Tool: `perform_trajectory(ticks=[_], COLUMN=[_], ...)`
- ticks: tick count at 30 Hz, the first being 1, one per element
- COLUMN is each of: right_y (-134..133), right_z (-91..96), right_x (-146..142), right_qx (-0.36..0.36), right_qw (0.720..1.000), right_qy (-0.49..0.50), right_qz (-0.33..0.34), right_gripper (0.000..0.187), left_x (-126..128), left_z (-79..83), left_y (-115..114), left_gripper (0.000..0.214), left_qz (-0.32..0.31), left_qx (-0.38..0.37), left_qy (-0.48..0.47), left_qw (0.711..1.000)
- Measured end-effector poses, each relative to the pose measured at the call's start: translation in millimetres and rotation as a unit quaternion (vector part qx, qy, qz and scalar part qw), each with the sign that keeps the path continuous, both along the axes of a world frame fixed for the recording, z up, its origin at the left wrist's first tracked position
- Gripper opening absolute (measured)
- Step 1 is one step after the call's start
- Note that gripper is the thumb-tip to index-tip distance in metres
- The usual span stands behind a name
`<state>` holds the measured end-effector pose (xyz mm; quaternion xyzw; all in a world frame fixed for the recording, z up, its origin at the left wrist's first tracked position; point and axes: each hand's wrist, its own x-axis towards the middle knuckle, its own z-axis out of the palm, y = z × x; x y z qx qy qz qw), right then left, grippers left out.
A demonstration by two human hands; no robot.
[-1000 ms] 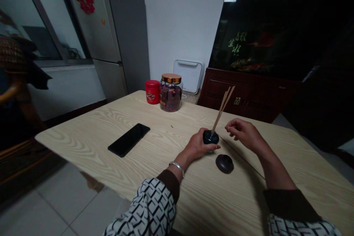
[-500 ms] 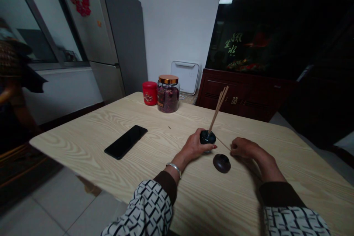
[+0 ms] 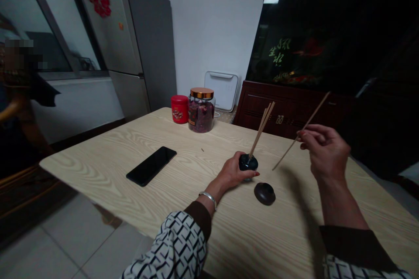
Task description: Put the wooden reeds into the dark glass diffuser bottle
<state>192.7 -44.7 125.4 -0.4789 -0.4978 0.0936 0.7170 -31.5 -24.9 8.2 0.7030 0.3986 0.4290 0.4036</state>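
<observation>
My left hand [image 3: 233, 169] is wrapped round a small dark glass diffuser bottle [image 3: 248, 163] that stands on the table. Several thin reed sticks [image 3: 262, 130] rise from its neck, leaning right. Raised above the table, my right hand [image 3: 327, 152] pinches a single reed stick [image 3: 288, 148] near its middle. That stick slants, its lower end pointing down toward the bottle but apart from it. Just in front of the bottle a dark brown round cap [image 3: 265, 193] lies tilted on the table.
A black phone [image 3: 151, 165] lies on the wooden table [image 3: 183, 196] at the left. At the far edge stand a red canister [image 3: 180, 109] and a copper-lidded jar [image 3: 200, 113]. Behind are a fridge [image 3: 150, 48] and a fish tank [image 3: 294, 43]. A person [image 3: 19, 96] is at the far left.
My right hand has risen from the tabletop and turned upward, lifting the single stick. My left hand stays round the bottle. The view has shifted slightly.
</observation>
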Motion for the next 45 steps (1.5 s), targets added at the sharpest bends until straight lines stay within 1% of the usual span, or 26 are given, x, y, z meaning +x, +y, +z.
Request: perform_trajectory(ticks=[2, 3, 5, 7, 11, 15, 18, 22, 28, 31, 34, 37, 40, 42, 43, 45], right_y=[-6, -9, -11, -11, -6, -4, -1, 6, 13, 14, 15, 12, 7, 4, 3, 6], right_z=[10.3, 13.8, 16.9, 15.4, 6.8, 0.4, -4.5, -15.3, -37.5, -46.7, -49.5, -47.7, -50.9, -58.7, -63.9, -74.9], right_x=[-15, -21, -31, -39, -49, -55, -58, -60, -62, -60, -54, -47, -45, -47, -49, -51], right_qx=[0.074, 0.092, 0.107, 0.110, 0.105, 0.088, 0.052, -0.004, -0.106, -0.153, -0.195, -0.250, -0.305, -0.325, -0.329, -0.326], right_qw=[0.994, 0.989, 0.985, 0.986, 0.991, 0.994, 0.996, 0.994, 0.979, 0.969, 0.959, 0.934, 0.887, 0.861, 0.853, 0.848], right_qy=[0.084, 0.110, 0.132, 0.122, 0.075, 0.038, 0.022, 0.016, -0.027, -0.071, -0.115, -0.172, -0.244, -0.285, -0.300, -0.317], right_qz=[0.014, 0.022, 0.034, 0.036, 0.036, 0.053, 0.076, 0.110, 0.173, 0.178, 0.169, 0.189, 0.245, 0.269, 0.273, 0.271], right_gripper=[0.026, 0.024, 0.023, 0.024, 0.027, 0.026, 0.025, 0.028, 0.032, 0.032, 0.034, 0.038, 0.046, 0.051, 0.052, 0.050], left_x=[0, 0, 0, 0, 0, -1, 0, 0, -1, -1, -1, -1, -2, -4, -5, -7], left_z=[0.6, 0.8, 1.0, 1.0, 2.5, 4.8, 4.8, 2.5, -0.4, -1.0, -0.5, 1.1, 2.1, 1.1, 0.0, -3.1], left_y=[0, -1, -1, -1, -1, -3, -3, -2, 1, 1, 0, -1, -2, -2, -1, 1], left_gripper=[0.071, 0.071, 0.070, 0.071, 0.072, 0.071, 0.072, 0.071, 0.072, 0.072, 0.071, 0.070, 0.075, 0.091, 0.101, 0.119], left_qz=[-0.001, -0.002, -0.001, 0.002, 0.000, -0.001, -0.001, 0.000, -0.003, -0.004, -0.009, -0.007, -0.020, -0.039, -0.044, -0.044], left_qx=[-0.002, 0.000, 0.001, 0.000, -0.008, -0.009, -0.005, 0.004, 0.000, -0.002, -0.001, -0.007, -0.021, -0.022, -0.016, 0.003], left_qy=[0.002, 0.002, 0.000, -0.002, -0.004, -0.006, -0.005, 0.000, 0.009, 0.004, -0.004, -0.007, 0.001, 0.009, 0.012, 0.016], left_qw=[1.000, 1.000, 1.000, 1.000, 1.000, 1.000, 1.000, 1.000, 1.000, 1.000, 1.000, 1.000, 1.000, 0.999, 0.999, 0.999])
